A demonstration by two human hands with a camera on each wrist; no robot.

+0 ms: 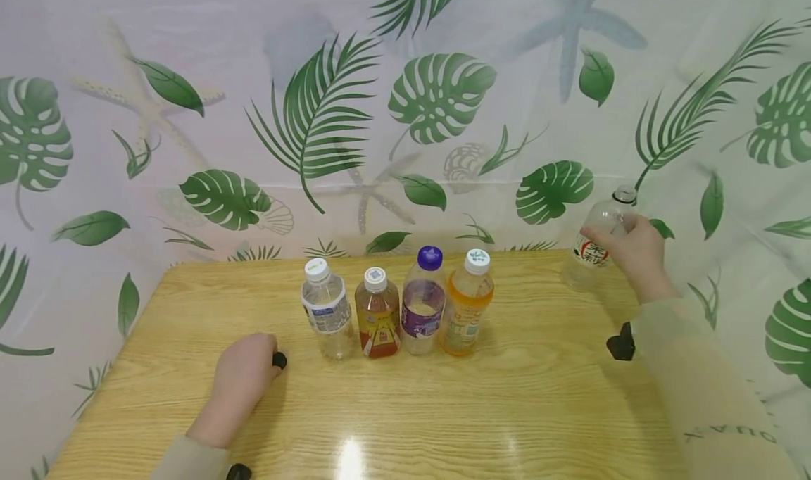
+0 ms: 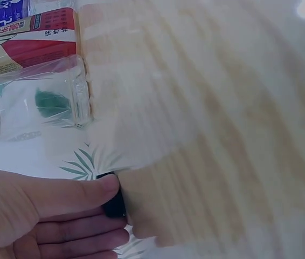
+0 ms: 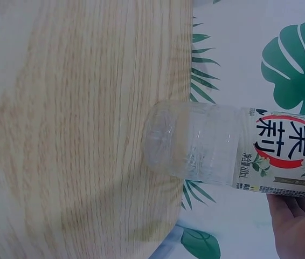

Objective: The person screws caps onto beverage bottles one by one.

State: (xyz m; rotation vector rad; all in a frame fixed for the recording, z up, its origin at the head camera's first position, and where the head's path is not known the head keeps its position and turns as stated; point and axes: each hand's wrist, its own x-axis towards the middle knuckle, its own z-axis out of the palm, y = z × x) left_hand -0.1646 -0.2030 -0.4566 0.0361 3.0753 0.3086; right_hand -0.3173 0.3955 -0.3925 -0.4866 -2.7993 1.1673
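Note:
My right hand (image 1: 636, 255) grips a clear, uncapped plastic bottle (image 1: 589, 251) by its upper part, near the table's back right corner. In the right wrist view, the bottle's white label (image 3: 279, 151) carries dark characters in a red ring; its base is by the table's edge. My left hand (image 1: 246, 369) is low over the table at left. It pinches a small black bottle cap (image 2: 115, 202) between thumb and fingers. Right of that hand stands a row of capped bottles: a clear one (image 1: 329, 318), an amber one (image 1: 378, 318), a purple-capped one (image 1: 423, 307) and an orange-tinted one (image 1: 467, 307).
The wood-grain table (image 1: 405, 417) ends at a leaf-patterned cloth (image 1: 355, 114) behind it. A black wrist-mounted piece (image 1: 621, 344) shows beside the right sleeve, and another dark piece (image 1: 239, 472) beside the left one.

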